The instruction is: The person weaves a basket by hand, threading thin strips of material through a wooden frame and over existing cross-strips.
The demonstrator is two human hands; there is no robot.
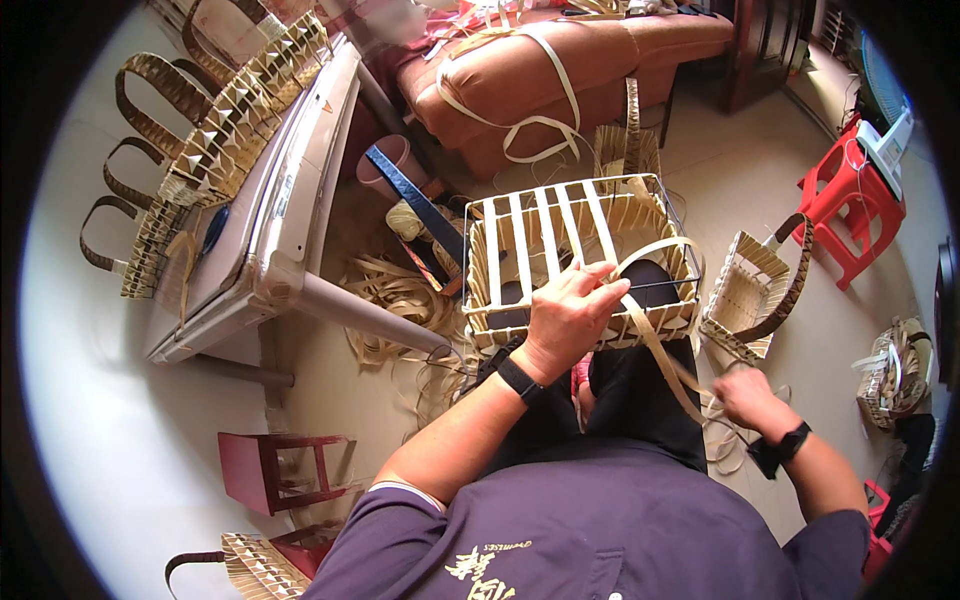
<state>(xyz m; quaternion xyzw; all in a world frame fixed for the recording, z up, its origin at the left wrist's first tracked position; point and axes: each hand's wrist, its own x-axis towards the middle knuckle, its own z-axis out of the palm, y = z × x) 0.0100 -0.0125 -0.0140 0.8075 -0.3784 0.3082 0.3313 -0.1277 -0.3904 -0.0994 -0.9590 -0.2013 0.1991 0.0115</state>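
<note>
A rectangular wire frame point(583, 184) rests over my lap, with several pale flat strips point(522, 240) running across its top and a woven basket wall around it. My left hand point(570, 312) reaches over the near edge and pinches a tan weaving strip point(650, 338) between thumb and fingers. That strip loops above the frame's right side and trails down to the right. Away from the frame, at the lower right, my right hand point(752, 400) is closed on the trailing part of the strip; slight blur softens its fingers.
Finished handled baskets point(215, 150) line the table point(300, 210) at left. A small handled basket point(745, 290) stands just right of the frame. Loose strips point(385, 305) pile on the floor, near a blue-handled item point(420, 195). Beyond are a brown sofa point(610, 60) and red stool point(850, 200).
</note>
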